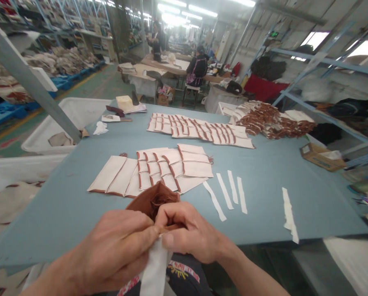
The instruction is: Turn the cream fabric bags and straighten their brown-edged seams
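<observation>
Close to my body, my left hand [119, 244] and my right hand [186, 232] meet with fingertips pinched together. Between them is a brown fabric piece [143, 199], its opening facing up with loose brown cords inside. A white strip [154, 267] hangs down from under the pinched fingers toward my lap; how it joins the brown fabric is hidden. Just beyond my hands, overlapping cream panels with brown edging [159, 164] lie on the table. Several loose white strips [230, 191] rest to their right.
The blue-green table [264, 172] carries a farther row of cream panels [199, 129] and a brown-and-cream heap [270, 117]. A cardboard box [321, 156] sits at the right edge. White bins [75, 109] stand at left, beside a slanted metal post [32, 74]. Two people are farther back.
</observation>
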Action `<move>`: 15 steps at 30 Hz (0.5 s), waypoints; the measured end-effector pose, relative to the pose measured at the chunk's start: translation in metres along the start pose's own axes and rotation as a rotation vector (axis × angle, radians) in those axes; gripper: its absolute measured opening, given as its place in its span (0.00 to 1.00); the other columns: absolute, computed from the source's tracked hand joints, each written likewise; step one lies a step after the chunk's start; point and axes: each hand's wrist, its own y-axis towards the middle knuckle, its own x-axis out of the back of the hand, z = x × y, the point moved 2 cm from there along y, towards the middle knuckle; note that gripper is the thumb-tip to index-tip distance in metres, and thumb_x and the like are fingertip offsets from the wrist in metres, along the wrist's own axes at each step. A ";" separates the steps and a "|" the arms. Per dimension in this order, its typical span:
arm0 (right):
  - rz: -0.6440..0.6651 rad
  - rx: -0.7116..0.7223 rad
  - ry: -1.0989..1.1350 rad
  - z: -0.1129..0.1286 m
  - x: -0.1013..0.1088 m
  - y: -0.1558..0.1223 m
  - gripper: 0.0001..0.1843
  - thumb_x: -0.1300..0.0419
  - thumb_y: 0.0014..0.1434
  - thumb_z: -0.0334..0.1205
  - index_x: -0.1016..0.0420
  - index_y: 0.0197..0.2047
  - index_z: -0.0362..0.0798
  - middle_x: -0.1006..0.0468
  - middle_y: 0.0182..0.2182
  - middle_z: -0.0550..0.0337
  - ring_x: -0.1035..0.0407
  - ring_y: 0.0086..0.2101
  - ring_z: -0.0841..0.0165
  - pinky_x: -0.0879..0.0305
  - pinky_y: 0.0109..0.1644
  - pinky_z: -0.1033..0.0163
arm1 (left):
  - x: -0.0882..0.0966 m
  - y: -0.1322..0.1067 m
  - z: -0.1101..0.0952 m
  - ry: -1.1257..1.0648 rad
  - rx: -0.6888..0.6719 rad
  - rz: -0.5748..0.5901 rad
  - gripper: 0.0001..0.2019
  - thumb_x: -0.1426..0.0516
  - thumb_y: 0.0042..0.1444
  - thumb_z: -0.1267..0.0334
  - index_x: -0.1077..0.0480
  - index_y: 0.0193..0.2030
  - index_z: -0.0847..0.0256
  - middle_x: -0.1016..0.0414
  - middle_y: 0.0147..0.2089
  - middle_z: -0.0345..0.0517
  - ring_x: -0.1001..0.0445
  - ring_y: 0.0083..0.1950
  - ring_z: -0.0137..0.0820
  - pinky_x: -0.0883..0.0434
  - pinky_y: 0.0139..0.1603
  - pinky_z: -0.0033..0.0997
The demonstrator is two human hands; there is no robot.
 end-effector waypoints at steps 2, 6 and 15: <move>0.004 -0.025 0.067 -0.004 0.002 0.001 0.11 0.33 0.51 0.45 0.29 0.31 0.48 0.34 0.22 0.71 0.47 0.23 0.75 0.49 0.26 0.70 | -0.001 0.004 0.002 0.125 -0.176 -0.003 0.18 0.47 0.70 0.70 0.29 0.61 0.47 0.20 0.30 0.42 0.29 0.26 0.35 0.37 0.29 0.34; -0.046 -0.077 0.030 -0.004 0.003 0.005 0.09 0.34 0.48 0.42 0.31 0.29 0.49 0.36 0.21 0.72 0.48 0.22 0.75 0.52 0.25 0.69 | 0.000 0.013 0.002 0.108 -0.155 -0.034 0.17 0.47 0.69 0.74 0.31 0.58 0.50 0.21 0.31 0.41 0.28 0.26 0.34 0.35 0.31 0.33; -0.148 0.153 -0.434 0.029 -0.004 -0.004 0.01 0.42 0.48 0.36 0.30 0.27 0.50 0.30 0.23 0.68 0.38 0.25 0.72 0.45 0.28 0.68 | 0.024 0.021 -0.008 -0.109 0.195 0.059 0.13 0.49 0.76 0.67 0.29 0.38 0.53 0.23 0.32 0.32 0.24 0.30 0.26 0.31 0.34 0.22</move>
